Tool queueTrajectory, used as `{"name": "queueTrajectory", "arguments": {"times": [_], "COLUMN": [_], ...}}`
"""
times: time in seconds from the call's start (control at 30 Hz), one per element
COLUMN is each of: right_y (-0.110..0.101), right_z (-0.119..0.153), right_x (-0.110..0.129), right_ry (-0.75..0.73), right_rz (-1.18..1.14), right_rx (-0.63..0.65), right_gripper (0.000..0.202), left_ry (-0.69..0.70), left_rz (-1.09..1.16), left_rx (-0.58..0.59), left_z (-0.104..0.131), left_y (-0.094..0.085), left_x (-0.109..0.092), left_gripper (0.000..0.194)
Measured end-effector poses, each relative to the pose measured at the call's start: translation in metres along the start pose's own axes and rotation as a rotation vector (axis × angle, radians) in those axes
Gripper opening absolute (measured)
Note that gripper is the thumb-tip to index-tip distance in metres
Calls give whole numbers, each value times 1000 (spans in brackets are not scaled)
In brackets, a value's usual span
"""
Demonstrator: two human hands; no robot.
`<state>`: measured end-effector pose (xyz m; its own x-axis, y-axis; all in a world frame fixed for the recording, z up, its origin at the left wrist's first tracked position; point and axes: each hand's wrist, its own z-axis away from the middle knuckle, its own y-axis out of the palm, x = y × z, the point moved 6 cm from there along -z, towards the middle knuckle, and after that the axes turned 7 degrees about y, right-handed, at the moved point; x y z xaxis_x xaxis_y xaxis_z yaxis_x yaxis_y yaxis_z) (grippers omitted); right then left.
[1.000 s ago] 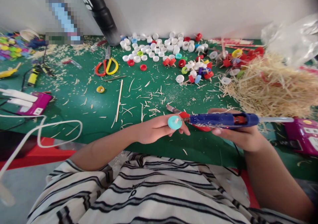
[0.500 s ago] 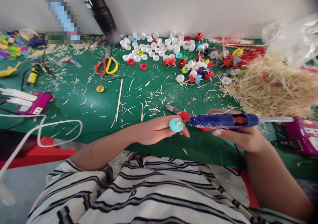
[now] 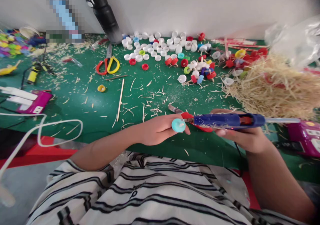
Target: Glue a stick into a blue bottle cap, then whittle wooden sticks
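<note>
- Left hand [image 3: 156, 130] pinches a turquoise cap [image 3: 178, 126] at the hand's right end.
- Right hand [image 3: 250, 139] wraps around a blue glue gun [image 3: 220, 121], nozzle [image 3: 190, 120] just beside the cap.

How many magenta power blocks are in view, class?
2: the left block, with white plugs, and the right block, near the right hand. Others may be hidden.
</note>
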<state>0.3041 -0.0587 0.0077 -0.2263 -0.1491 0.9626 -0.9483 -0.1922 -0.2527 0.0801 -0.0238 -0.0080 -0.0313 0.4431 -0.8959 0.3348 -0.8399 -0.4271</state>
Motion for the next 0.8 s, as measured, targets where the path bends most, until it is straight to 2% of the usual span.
{"name": "queueTrajectory", "arguments": {"times": [0.1,0.2,0.37,0.5,0.67,0.8], "right_y": [4,4,-2,-1,4,3], "right_z": [-1,-1,0,-2,-3,-1], "right_x": [7,7,3,8,17,16], "right_ry": [-89,-100,-107,-131,-211,-234], "right_rz": [-18,-19,20,27,25,-4], "right_rx": [100,146,80,79,146,151], "right_gripper": [16,12,5,4,16,20], "left_ry": [18,45,75,98,92,100], "left_rz": [-89,-172,-247,-286,-319,-307], "left_rx": [-40,-82,-131,-154,-168,-196], "left_z": [0,1,0,-1,-2,-1], "left_y": [-2,-4,-7,-8,-7,-7], "left_x": [1,0,-1,-2,-1,0], "left_gripper": [36,36,29,27,26,25]}}
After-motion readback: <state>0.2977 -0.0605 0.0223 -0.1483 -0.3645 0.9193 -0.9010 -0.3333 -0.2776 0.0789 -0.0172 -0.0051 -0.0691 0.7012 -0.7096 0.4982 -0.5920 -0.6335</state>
